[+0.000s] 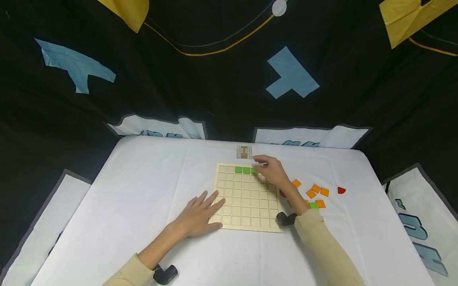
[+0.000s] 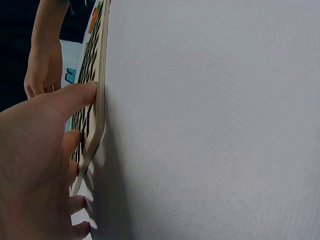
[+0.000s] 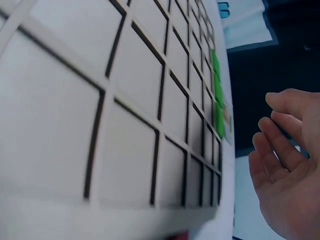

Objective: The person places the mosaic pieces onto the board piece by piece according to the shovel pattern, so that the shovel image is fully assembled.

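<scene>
A wooden grid board [image 1: 247, 200] lies flat on the white table, with green square tiles [image 1: 247, 170] side by side in its far row. My left hand [image 1: 197, 216] rests on the board's left side, fingers spread; in the left wrist view its thumb [image 2: 82, 95] touches the board's edge. My right hand [image 1: 272, 170] is over the far right corner, partly covering the rightmost green tile. In the right wrist view the right hand's fingers [image 3: 272, 145] are loosely bent with nothing between them, apart from the grid.
Loose orange tiles [image 1: 325, 192], a green tile [image 1: 313, 205] and a red rounded piece [image 1: 341, 190] lie right of the board, some behind my right forearm. A small pattern card [image 1: 244, 152] lies beyond the board's far edge. A black curtain [image 1: 222, 99] hangs behind the table.
</scene>
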A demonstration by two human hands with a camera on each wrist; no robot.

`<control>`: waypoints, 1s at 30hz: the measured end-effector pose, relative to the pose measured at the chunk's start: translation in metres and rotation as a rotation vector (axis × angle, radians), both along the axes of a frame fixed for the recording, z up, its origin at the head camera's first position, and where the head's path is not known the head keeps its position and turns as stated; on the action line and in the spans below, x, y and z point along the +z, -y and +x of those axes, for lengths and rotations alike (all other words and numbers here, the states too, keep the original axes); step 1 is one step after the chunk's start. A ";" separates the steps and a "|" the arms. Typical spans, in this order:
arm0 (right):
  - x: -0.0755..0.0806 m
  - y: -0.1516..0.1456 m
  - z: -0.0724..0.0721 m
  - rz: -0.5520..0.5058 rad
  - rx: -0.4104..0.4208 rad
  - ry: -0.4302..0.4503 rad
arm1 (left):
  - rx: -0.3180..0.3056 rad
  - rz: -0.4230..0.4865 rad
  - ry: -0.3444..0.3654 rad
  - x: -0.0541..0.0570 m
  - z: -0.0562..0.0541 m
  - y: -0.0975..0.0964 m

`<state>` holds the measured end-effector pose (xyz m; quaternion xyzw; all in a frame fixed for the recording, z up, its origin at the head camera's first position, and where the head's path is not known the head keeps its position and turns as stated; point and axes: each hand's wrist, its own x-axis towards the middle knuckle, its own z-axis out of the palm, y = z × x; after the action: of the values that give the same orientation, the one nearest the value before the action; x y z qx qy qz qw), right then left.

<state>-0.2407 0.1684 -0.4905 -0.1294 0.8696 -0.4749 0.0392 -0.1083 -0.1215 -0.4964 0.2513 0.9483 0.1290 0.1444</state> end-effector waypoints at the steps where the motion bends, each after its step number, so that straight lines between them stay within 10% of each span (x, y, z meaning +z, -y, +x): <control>1: 0.001 -0.004 0.001 -0.006 -0.004 -0.001 | -0.001 0.002 -0.001 0.000 0.000 0.000; 20: 0.022 -0.068 0.028 0.052 -0.199 -0.069 | -0.009 0.004 -0.004 0.001 0.001 0.000; 30: -0.061 -0.135 0.009 0.122 -0.267 -0.199 | -0.013 0.000 -0.005 0.000 0.000 0.000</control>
<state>-0.2322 0.3033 -0.5511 -0.0563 0.9058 -0.4072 -0.1027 -0.1084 -0.1214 -0.4960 0.2580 0.9470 0.1273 0.1428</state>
